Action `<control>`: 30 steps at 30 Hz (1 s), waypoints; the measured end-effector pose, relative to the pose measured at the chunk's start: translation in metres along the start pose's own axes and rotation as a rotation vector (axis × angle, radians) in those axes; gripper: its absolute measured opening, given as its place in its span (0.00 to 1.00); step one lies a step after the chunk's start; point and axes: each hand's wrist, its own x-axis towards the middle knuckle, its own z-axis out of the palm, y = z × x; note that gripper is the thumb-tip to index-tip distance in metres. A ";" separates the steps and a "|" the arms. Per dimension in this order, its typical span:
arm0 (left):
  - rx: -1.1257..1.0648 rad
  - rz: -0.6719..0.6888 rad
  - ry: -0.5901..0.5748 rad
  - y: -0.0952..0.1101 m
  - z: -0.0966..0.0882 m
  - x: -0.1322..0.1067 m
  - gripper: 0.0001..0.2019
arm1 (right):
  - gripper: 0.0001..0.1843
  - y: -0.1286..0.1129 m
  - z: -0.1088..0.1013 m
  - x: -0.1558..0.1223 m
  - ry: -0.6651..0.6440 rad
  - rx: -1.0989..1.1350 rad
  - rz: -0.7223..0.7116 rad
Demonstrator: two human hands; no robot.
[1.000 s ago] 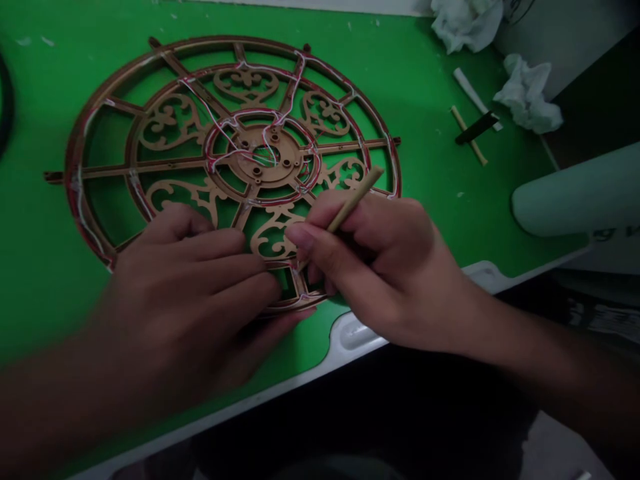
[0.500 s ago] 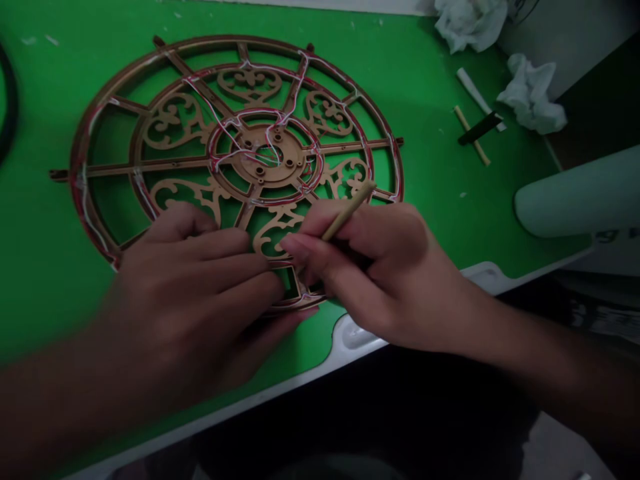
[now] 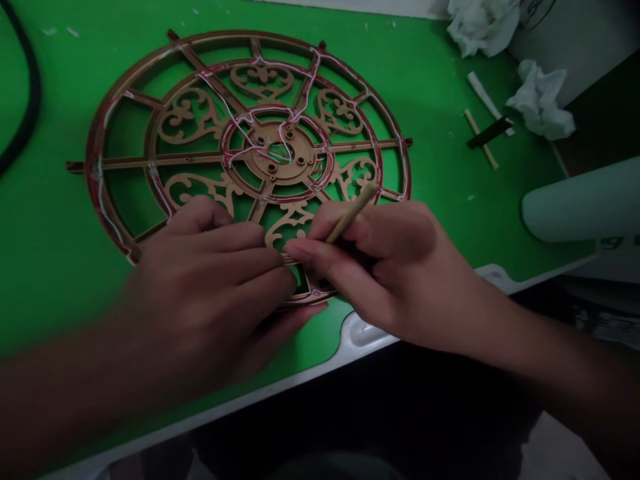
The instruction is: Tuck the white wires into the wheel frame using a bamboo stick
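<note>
Wooden stick (image 3: 353,211) gripped in right hand (image 3: 390,267), over the fretwork wheel (image 3: 240,133).

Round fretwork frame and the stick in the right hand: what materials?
Frame: likely thin laser-cut wood or fibreboard, matte tan faces, darker brown edges, scroll cutouts. Stick in right hand: probably bare wood or bamboo, pale, matte, round.

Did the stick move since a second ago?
Yes, a little. Measured against the wooden wheel, the top end of the stick has slid left, away from the wheel's right rim, along with the right hand holding it.
</note>
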 end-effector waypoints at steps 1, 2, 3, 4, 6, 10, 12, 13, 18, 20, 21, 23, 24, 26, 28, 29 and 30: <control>-0.014 -0.008 0.007 0.001 -0.001 0.001 0.16 | 0.18 0.000 0.000 0.000 -0.003 -0.011 -0.010; -0.027 -0.018 0.009 0.001 -0.001 0.001 0.15 | 0.18 0.001 0.000 0.000 -0.008 -0.011 -0.021; -0.037 -0.028 0.010 0.002 -0.002 0.001 0.14 | 0.18 0.001 -0.001 0.000 -0.016 -0.008 -0.026; -0.042 -0.039 0.007 0.003 -0.002 0.001 0.13 | 0.18 0.002 -0.002 0.001 -0.023 -0.004 -0.029; -0.040 -0.051 0.002 0.004 -0.002 -0.001 0.11 | 0.17 0.002 -0.003 0.003 -0.052 -0.001 -0.052; -0.036 -0.034 0.019 0.003 -0.003 -0.006 0.17 | 0.17 -0.001 -0.006 0.005 -0.072 -0.089 -0.039; -0.046 -0.039 0.016 0.003 -0.003 -0.007 0.20 | 0.17 -0.003 -0.006 0.004 -0.058 -0.108 0.002; -0.051 -0.041 0.012 0.002 -0.003 -0.006 0.20 | 0.17 -0.004 -0.005 0.002 -0.055 -0.086 0.017; -0.068 -0.028 0.003 0.001 -0.002 0.001 0.16 | 0.21 0.001 -0.003 -0.002 0.032 0.134 0.067; -0.076 -0.025 0.010 0.002 -0.002 0.002 0.16 | 0.19 0.001 -0.003 -0.003 0.040 0.183 0.082; -0.078 -0.023 0.010 0.002 -0.002 0.001 0.16 | 0.19 0.001 -0.003 -0.003 0.034 0.192 0.093; -0.076 -0.034 0.003 0.002 -0.003 -0.002 0.16 | 0.19 0.000 -0.003 -0.003 0.015 0.185 0.106; -0.074 -0.036 0.004 0.002 -0.003 -0.004 0.15 | 0.20 0.000 -0.003 -0.003 0.005 0.173 0.109; -0.071 -0.033 0.011 0.002 -0.004 -0.005 0.14 | 0.22 -0.001 -0.003 -0.003 -0.007 0.153 0.117; -0.071 -0.031 0.010 0.003 -0.005 -0.005 0.12 | 0.21 -0.002 -0.004 -0.003 -0.019 0.154 0.118; -0.070 -0.030 -0.003 0.003 -0.005 -0.004 0.12 | 0.21 -0.002 -0.004 -0.003 -0.021 0.152 0.109; -0.071 -0.028 -0.006 0.003 -0.005 -0.003 0.12 | 0.20 -0.002 -0.005 -0.002 -0.025 0.140 0.095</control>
